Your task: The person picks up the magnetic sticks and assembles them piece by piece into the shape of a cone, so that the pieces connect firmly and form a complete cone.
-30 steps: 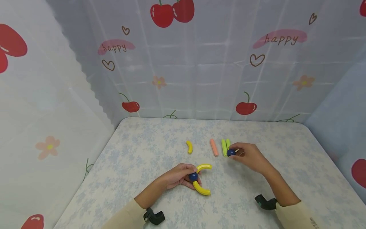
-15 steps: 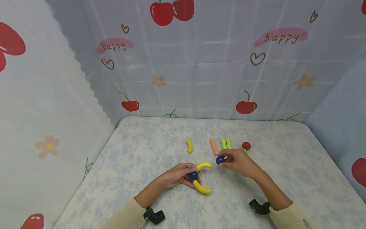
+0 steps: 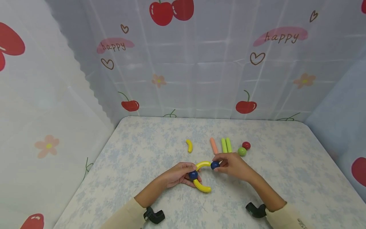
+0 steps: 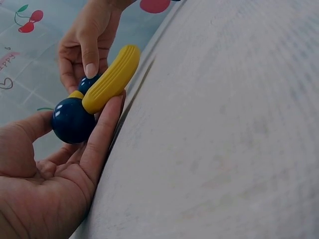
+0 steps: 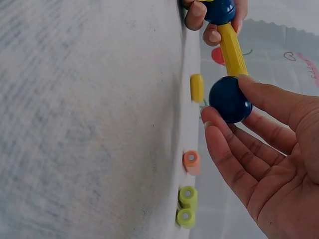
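So the left hand [image 3: 180, 176] is pinching a blue ball [image 3: 193, 175]. Behind that ball there's a loose curved yellow piece [image 3: 190, 146] on the tabletop [image 3: 145, 149]. Two curved yellow rods [image 3: 203, 164] stick out to the ball's right. Back and right of it is a salmon rod [image 3: 213, 146], plus a second blue ball [image 3: 214, 165] gripped by the right hand [image 3: 233, 166], touching one yellow tip. Farther right of the first ball: two lime rods [image 3: 224, 145], a green ball [image 3: 242, 151], a red ball [image 3: 246, 145].

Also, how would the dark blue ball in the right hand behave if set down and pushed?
The dark blue ball would probably roll, being round. Its glossy sheen suggests a smooth, perhaps slippery surface. It seems stiff too: the right hand makes no visible dent.
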The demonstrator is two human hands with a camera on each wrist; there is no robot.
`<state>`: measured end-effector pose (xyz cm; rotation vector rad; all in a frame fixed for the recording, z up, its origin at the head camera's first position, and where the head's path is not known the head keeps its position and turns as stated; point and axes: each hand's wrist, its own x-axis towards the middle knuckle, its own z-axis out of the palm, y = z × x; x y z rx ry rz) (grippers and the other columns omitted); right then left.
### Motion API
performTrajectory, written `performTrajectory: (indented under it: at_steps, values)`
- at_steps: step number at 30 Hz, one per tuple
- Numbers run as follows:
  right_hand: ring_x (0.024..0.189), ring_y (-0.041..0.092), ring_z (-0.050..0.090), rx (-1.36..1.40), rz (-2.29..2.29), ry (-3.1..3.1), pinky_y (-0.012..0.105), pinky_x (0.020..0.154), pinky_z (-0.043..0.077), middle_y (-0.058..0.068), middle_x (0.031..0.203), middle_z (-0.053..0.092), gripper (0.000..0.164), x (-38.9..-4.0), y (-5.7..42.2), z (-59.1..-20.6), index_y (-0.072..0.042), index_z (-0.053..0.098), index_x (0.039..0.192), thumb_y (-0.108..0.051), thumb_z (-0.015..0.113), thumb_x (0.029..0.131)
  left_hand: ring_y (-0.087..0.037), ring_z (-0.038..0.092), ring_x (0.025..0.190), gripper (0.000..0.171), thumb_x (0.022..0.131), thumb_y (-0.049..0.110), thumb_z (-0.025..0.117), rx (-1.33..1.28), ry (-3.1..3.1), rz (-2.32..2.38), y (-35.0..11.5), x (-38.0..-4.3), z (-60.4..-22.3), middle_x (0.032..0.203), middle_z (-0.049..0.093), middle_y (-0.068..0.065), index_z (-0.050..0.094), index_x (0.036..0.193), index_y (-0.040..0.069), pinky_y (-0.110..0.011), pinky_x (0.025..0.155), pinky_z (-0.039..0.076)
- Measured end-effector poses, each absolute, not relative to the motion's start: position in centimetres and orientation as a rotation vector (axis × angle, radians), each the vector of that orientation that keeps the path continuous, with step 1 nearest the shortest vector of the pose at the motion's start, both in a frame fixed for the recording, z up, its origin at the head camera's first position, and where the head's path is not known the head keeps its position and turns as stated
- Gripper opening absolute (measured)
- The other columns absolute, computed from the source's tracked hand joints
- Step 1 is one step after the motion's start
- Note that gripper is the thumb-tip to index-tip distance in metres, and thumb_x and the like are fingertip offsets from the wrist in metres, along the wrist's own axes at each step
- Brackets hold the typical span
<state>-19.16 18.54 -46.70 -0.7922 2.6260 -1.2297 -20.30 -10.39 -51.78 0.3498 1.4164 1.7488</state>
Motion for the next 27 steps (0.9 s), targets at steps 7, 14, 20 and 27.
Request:
performTrajectory:
  at_steps: [7, 14, 20, 27]
  values:
    - [0.082, 0.01, 0.07, -0.788, -1.255, 2.615, 0.022, 0.07, 0.057, 0.003, 0.103, 0.074, 0.029, -19.15, 18.47, -46.9, -0.004, 0.073, 0.111, -0.015, 0.083, 0.086, -0.024, 0.073, 0.099, 0.04, 0.109, 0.025, 0.049, 0.356, 1.42, 1.751, -10.35, -20.18, -51.64, 0.107, 0.074, -0.014, 0.055, 0.132, -0.007, -0.037, 0.083, 0.06]
    - [0.082, 0.011, 0.069, -0.76, -1.289, 2.593, 0.022, 0.071, 0.057, 0.004, 0.103, 0.074, 0.03, -18.99, 18.36, -46.71, -0.003, 0.073, 0.112, -0.015, 0.083, 0.086, -0.024, 0.073, 0.099, 0.041, 0.109, 0.025, 0.05, 0.36, 1.431, 1.751, -10.36, -20.09, -51.54, 0.107, 0.074, -0.014, 0.054, 0.133, -0.008, -0.038, 0.084, 0.06]
    - [0.082, 0.012, 0.069, -0.751, -1.291, 2.602, 0.023, 0.072, 0.057, 0.004, 0.103, 0.074, 0.03, -18.84, 18.25, -46.44, -0.004, 0.073, 0.112, -0.016, 0.083, 0.086, -0.024, 0.073, 0.099, 0.041, 0.109, 0.026, 0.049, 0.353, 1.452, 1.739, -10.27, -20.05, -51.51, 0.107, 0.074, -0.014, 0.055, 0.134, -0.007, -0.038, 0.084, 0.06]
    - [0.083, 0.013, 0.07, -0.708, -1.302, 2.598, 0.023, 0.073, 0.058, 0.002, 0.104, 0.073, 0.029, -18.63, 18.11, -46.09, -0.006, 0.073, 0.112, -0.016, 0.083, 0.086, -0.024, 0.073, 0.098, 0.041, 0.109, 0.026, 0.05, 0.347, 1.475, 1.739, -10.08, -20.0, -51.38, 0.106, 0.074, -0.014, 0.055, 0.133, -0.007, -0.039, 0.084, 0.06]
